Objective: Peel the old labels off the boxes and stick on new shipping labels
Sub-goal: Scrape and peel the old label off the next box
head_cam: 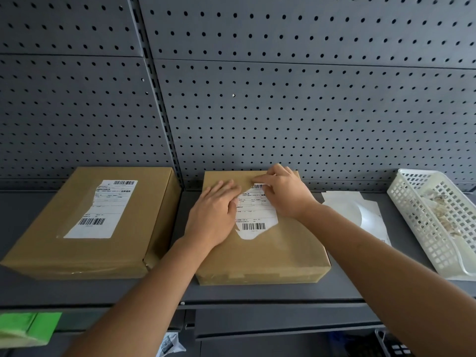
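Observation:
Two brown cardboard boxes lie flat on a grey shelf. The left box (85,243) carries a white label (103,210) with barcodes and a torn left edge. The right box (270,256) has a ragged white label (255,215) with a barcode near its lower end. My left hand (213,215) lies flat on this box, pressing just left of the label. My right hand (286,191) rests on the label's upper right part, with its fingertips pinched at the top edge.
A white perforated basket (422,222) with paper scraps stands at the right. White backing sheets (360,212) lie between it and the right box. A grey pegboard wall (257,99) rises behind. A green object (25,328) sits at lower left below the shelf edge.

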Action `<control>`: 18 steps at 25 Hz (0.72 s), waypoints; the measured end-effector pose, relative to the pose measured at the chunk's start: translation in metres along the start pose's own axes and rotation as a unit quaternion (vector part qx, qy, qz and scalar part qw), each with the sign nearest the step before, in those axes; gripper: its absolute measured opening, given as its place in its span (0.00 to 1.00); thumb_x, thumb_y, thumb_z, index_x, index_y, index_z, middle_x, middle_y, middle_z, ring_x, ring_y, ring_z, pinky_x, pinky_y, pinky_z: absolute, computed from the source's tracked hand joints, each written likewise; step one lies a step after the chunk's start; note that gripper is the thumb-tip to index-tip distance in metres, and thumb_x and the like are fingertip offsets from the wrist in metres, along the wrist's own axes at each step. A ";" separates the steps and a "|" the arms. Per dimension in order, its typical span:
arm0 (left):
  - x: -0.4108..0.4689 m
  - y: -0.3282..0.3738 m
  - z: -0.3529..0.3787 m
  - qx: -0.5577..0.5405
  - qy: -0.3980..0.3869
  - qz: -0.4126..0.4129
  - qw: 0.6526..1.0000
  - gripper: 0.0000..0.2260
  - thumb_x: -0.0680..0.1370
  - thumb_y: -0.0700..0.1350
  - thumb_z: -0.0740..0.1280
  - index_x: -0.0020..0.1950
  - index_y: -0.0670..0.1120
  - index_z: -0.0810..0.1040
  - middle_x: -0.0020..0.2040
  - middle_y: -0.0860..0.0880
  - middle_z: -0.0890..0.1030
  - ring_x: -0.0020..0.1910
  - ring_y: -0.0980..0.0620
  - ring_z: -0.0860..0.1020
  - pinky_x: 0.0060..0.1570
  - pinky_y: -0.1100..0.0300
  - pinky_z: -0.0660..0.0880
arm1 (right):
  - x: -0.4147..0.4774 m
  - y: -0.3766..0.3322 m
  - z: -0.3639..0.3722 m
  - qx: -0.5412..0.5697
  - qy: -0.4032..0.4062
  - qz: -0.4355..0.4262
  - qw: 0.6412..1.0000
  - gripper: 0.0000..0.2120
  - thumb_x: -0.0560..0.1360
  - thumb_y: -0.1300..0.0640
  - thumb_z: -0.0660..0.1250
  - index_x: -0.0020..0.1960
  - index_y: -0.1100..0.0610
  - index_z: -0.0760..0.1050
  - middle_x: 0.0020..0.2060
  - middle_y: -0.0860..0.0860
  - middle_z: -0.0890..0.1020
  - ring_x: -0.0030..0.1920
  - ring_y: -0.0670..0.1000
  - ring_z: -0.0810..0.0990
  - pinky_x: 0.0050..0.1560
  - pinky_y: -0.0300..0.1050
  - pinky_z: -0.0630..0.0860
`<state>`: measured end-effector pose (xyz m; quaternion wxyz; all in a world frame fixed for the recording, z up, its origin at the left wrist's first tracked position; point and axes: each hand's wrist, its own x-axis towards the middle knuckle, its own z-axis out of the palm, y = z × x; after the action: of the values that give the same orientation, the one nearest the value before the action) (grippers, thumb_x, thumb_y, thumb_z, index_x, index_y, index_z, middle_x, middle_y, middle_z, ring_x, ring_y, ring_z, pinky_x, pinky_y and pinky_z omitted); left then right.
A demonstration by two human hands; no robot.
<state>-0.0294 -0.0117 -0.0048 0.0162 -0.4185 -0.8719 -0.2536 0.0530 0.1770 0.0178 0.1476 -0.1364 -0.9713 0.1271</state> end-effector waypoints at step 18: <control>0.002 -0.001 0.001 -0.019 0.000 -0.017 1.000 0.18 0.85 0.45 0.55 0.74 0.54 0.71 0.77 0.55 0.66 0.78 0.55 0.59 0.78 0.56 0.52 | 0.007 -0.001 0.009 -0.010 0.000 -0.009 1.000 0.09 0.78 0.66 0.59 0.53 0.56 0.74 0.49 0.50 0.77 0.50 0.53 0.72 0.52 0.46 0.70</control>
<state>-0.0312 -0.0101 -0.0060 0.0043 -0.4039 -0.8740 -0.2702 0.0436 0.1765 0.0111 0.1472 -0.1296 -0.9737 0.1158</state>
